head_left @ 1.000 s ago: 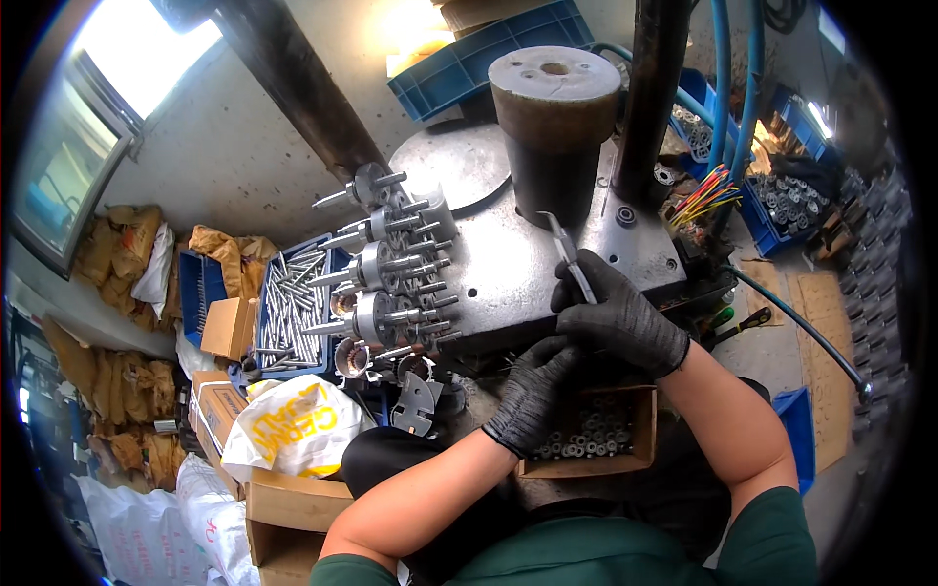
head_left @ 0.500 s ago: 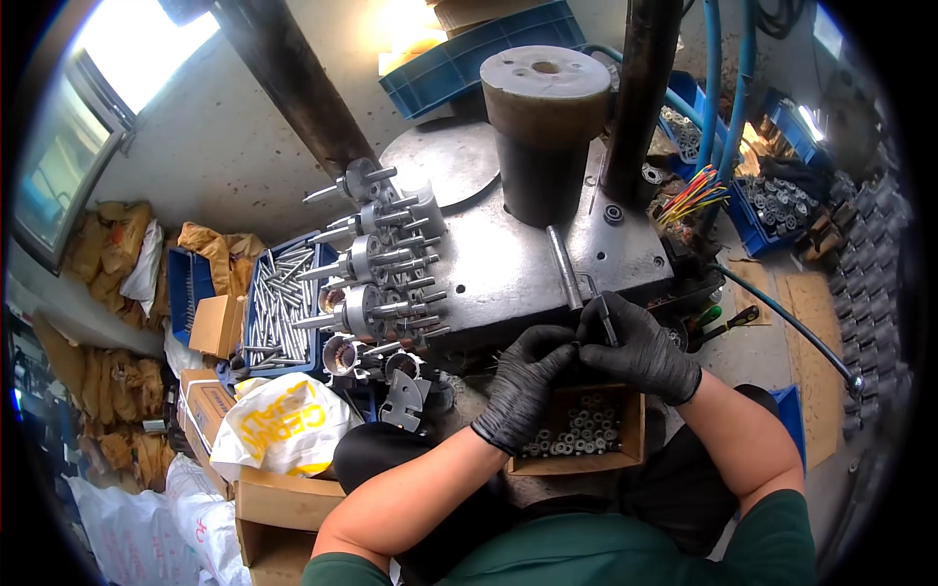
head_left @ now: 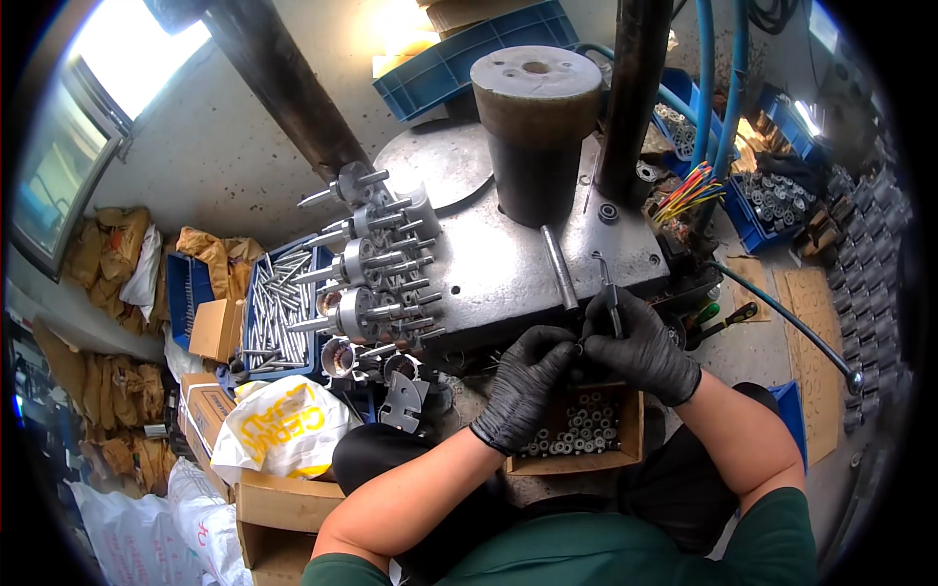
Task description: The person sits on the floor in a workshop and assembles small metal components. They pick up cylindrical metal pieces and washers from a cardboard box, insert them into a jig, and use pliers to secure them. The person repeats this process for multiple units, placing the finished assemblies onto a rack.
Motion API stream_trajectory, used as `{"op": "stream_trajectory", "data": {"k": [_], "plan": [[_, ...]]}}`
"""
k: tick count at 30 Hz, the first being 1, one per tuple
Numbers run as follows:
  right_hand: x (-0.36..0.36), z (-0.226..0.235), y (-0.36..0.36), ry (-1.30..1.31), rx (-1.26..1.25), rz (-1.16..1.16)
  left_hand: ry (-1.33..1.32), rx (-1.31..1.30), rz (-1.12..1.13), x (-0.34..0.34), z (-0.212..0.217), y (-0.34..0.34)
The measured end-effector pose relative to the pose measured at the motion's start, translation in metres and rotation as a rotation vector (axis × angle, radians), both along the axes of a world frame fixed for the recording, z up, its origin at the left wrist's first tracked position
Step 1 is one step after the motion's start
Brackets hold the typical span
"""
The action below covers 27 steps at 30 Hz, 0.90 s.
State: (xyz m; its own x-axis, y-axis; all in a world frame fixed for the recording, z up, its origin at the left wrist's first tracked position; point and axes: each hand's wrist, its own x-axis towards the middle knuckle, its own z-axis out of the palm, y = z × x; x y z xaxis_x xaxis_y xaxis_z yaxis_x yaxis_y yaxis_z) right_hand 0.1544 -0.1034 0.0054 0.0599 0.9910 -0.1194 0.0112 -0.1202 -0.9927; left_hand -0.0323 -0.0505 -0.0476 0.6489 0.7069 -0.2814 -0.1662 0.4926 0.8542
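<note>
In front of the metal machine base (head_left: 528,283), my two black-gloved hands meet above a cardboard box (head_left: 574,466). My right hand (head_left: 635,342) is closed around a thin hooked pick (head_left: 614,311), its bent metal tip pointing up and away from me. Fingers and thumb pinched together, my left hand (head_left: 528,381) is closed at the right hand's fingertips. A small round part shows between them, mostly covered, too small to name. Several small bearings (head_left: 591,425) lie in the box below. Just beyond my hands, a metal rod (head_left: 559,269) lies over the base's front edge.
A thick cylindrical post (head_left: 535,137) rises from the base. On its left stand several rotors with shafts (head_left: 357,264), beside a blue bin of steel pins (head_left: 278,313). Screwdrivers (head_left: 728,322) lie at the right, below colored wires (head_left: 692,192). A white bag (head_left: 283,425) sits at lower left.
The hooked pick has shifted up and away from me in my right hand, so more of its bent tip shows. My left hand stays pinched in nearly the same place.
</note>
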Motion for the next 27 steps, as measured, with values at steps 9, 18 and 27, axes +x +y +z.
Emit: {"op": "stream_trajectory", "data": {"k": [9,18,27], "plan": [[-0.002,-0.004,-0.002,-0.144,0.092,-0.003,-0.092,-0.031,-0.038,0.0,0.011,-0.002],[-0.004,0.004,-0.005,-0.064,0.065,-0.022,-0.118,-0.112,0.017,0.002,0.005,-0.001],[-0.004,0.002,-0.005,0.052,0.019,-0.036,-0.149,-0.071,-0.015,0.002,0.005,-0.002]]}}
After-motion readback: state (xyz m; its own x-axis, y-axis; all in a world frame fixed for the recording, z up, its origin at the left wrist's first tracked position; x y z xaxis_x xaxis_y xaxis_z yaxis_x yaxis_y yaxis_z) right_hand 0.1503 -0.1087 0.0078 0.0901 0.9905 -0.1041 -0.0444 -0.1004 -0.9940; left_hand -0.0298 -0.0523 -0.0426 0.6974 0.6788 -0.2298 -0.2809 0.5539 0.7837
